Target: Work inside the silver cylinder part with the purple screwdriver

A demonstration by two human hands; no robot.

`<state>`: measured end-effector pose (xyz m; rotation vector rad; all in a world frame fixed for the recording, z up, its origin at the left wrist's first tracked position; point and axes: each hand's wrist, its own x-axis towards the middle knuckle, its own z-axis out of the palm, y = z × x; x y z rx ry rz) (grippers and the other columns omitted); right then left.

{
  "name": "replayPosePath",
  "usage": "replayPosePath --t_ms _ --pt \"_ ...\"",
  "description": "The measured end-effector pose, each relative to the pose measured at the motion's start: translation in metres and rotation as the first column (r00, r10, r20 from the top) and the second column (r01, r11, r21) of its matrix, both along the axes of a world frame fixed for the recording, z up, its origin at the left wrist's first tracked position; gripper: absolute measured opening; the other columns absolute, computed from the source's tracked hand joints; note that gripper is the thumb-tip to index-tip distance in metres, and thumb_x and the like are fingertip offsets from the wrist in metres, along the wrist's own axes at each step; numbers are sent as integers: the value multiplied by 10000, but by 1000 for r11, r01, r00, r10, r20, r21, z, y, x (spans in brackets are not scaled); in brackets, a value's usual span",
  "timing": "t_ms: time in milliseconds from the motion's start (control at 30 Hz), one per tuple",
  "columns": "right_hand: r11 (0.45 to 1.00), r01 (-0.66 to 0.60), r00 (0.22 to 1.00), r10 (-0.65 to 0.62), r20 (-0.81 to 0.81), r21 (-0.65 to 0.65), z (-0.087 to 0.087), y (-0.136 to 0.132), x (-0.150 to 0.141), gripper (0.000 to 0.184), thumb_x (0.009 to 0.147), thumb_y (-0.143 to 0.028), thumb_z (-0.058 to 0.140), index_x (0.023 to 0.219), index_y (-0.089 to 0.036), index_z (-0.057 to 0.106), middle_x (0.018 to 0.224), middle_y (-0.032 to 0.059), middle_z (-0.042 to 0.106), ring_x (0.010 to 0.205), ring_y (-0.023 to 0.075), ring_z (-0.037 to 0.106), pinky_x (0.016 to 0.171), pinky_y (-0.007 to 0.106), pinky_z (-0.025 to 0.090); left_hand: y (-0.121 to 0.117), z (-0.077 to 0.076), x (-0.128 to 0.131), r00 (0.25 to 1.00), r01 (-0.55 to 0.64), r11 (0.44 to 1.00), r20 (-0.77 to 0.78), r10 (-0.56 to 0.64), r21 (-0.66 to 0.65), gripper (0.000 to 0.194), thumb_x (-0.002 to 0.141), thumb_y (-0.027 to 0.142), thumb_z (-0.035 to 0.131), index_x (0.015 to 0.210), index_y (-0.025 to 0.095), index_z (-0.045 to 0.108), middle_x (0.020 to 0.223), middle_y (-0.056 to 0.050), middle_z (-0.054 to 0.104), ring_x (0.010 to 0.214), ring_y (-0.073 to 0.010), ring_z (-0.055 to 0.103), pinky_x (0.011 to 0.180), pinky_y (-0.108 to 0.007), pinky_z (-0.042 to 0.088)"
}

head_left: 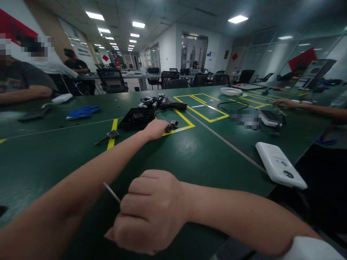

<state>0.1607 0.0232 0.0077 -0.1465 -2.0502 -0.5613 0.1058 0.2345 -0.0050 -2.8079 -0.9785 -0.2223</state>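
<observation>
**Left hand out at the black tubes, right hand balled around a thin metal rod**

Left: arm stretched well out over the green table, back of the hand up, fingers over the near pair of short tubes. Looks like contact. Fingertips hidden, so can't tell how far the fingers are spread or if they grip.

Right: tight fist, close to the body, one end of the rod poking out. Rest of it is inside the fist, can't tell what the other end is.

Key geometry: tubes lie ahead of the right fist and a touch to its right, well apart. Left hand is by far the nearer. Round tube ends face back toward the person and rightward; the rod points forward-left, so it isn't aimed at the tubes.

Around that: tubes sit at a corner of yellow tape. Black tray just left, longer black tube and a heap of metal parts behind. Small black-handled tool and blue gloves further left. White power bank at the right edge; a co-worker's hand beyond it.
</observation>
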Motion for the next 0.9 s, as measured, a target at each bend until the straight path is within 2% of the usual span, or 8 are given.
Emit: replayPosePath --t_ms 167,333,400,500,600,667,767,900 --pt "999 3 1000 -4 -7 -39 3 -1 4 249 832 -253 471 602 -166 504 530 -31 487 528 102 442 481 261 294 -25 0 -23 990 -8 1000 138 11 -20 232 767 177 552 989 117 583 975 -127 650 968 -285 589 884 -413 415" --pt "964 -144 980 108 -165 -223 14 -7 10 138 801 -174 499 667 -147 516 578 -5 555 535 94 465 573 252 419 -82 -7 -60 909 -61 995 407 87 -76 297 820 250 519 1080 120 459 1055 -130 599 984 -249 577 849 -385 472" --pt "894 -218 938 81 -338 -392 19 -11 12 143 801 -139 500 660 -130 519 591 17 563 582 96 507 621 252 451 -110 -10 -76 840 -39 989 532 110 -143 299 827 278 524 1083 159 425 1054 -104 592 964 -229 589 814 -359 503" --pt "719 -329 877 -9 -481 -613 22 -12 16 148 813 -148 505 669 -140 540 620 12 560 594 103 516 601 272 445 -152 -13 -98 779 10 977 614 125 -211 251 817 296 554 1025 213 441 984 -43 594 890 -188 610 770 -319 528" --pt "600 -486 748 -90 -657 -635 17 -7 17 198 824 -223 542 635 -166 521 563 -29 508 510 88 479 509 250 383 -182 -13 -114 712 111 943 687 145 -314 288 797 243 599 1045 232 453 989 -23 581 926 -177 596 822 -329 511" --pt "512 -521 744 -121 -657 -683 12 -3 16 243 834 -248 537 606 -167 512 522 -39 480 480 84 457 476 243 345 -193 -12 -122 701 122 930 693 168 -348 343 790 206 606 1090 238 445 1003 -29 568 934 -176 580 819 -330 503" --pt "451 -507 784 -114 -610 -735 6 -2 15 267 842 -241 530 588 -164 502 499 -44 468 466 80 441 470 241 331 -198 -11 -128 711 97 942 685 161 -322 312 791 164 594 1069 245 475 988 -25 535 900 -161 552 779 -302 488" --pt "464 -412 867 -67 -494 -784 4 -7 14 248 844 -205 520 602 -150 513 539 -28 475 497 82 446 492 250 337 -197 -14 -129 714 143 932 687 136 -333 195 795 132 575 940 223 482 933 -10 497 852 -138 523 728 -266 470"
